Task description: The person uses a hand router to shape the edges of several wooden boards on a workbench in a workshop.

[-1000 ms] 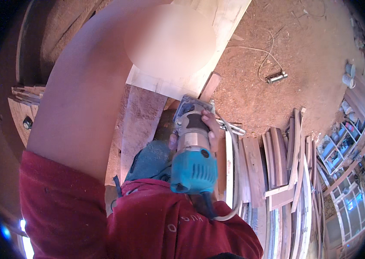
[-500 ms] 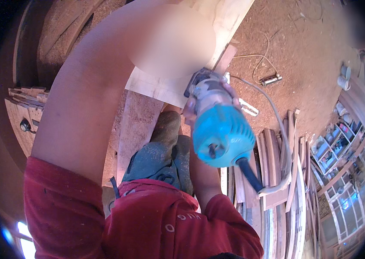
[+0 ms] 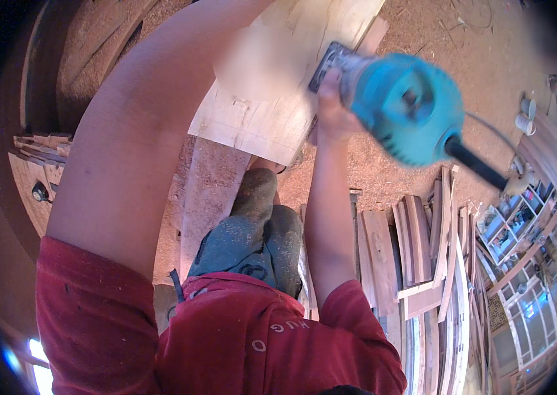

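Note:
My right hand (image 3: 335,112) is wrapped round a teal handheld router (image 3: 410,108), close to its dark base plate. The tool is tilted, with its base against the right edge of a pale wooden board (image 3: 245,131); the bit is hidden. A black cord sleeve trails from the router's rear toward the lower right. My left arm stretches up over the board and leaves at the top edge, so the left hand is out of sight. A blurred patch covers part of the board beside that arm. A reddish wood strip (image 3: 375,36) shows beyond the board's edge.
A stack of wood strips (image 3: 384,250) lies at the lower right, with a white-framed rack (image 3: 522,316) farther right. Sawdust covers the ground (image 3: 423,33). Cut wood pieces (image 3: 31,171) sit at the left. A sawdust-covered plank (image 3: 209,184) runs under the board's near end.
My right hand has carried the router up and to the right along the board's edge, away from the near corner. The cord swung right with it. My left arm stays nearly still.

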The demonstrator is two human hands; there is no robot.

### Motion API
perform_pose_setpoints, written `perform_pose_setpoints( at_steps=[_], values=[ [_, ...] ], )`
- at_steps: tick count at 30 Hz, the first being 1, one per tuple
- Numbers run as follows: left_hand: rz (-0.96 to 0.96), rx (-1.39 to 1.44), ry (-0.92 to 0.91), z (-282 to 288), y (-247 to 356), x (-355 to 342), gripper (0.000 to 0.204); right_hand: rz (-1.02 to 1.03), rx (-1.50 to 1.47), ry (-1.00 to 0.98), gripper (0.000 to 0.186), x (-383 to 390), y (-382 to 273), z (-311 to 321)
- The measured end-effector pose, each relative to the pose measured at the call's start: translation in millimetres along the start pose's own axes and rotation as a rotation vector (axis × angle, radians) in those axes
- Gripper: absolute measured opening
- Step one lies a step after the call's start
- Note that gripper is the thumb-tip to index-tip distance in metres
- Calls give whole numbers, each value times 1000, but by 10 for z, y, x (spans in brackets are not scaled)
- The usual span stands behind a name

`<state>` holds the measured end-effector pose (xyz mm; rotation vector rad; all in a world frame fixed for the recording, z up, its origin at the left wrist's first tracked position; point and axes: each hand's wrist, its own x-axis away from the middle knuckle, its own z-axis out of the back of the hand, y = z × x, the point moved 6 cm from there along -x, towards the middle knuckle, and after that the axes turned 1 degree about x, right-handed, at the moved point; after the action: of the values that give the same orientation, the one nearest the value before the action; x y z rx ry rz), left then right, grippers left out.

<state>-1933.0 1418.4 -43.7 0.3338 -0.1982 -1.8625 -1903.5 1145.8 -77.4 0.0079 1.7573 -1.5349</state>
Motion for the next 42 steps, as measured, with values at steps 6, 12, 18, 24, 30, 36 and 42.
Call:
perform_pose_setpoints(
  at_steps=[6,12,18,24,30,36,42],
  values=[
    [-5,33,-13,-1,49,-1,76,430,-79,-55,87,-1098,104,-166],
    [18,24,35,-63,-31,-29,74,-124,376,-27,77,-998,88,-73],
    [16,-16,-8,-53,0,-45,74,-97,235,-109,56,268,-590,416],
    [16,79,-59,21,120,12,74,0,143,-132,35,1253,-1187,704],
    [-11,29,-31,-78,110,-30,76,38,192,-48,32,1197,-1149,641],
    [-104,-41,82,-73,177,-32,67,119,169,31,44,557,-829,407],
    [-152,-42,22,-259,94,-127,77,74,162,64,42,-9,-409,240]
  ],
)
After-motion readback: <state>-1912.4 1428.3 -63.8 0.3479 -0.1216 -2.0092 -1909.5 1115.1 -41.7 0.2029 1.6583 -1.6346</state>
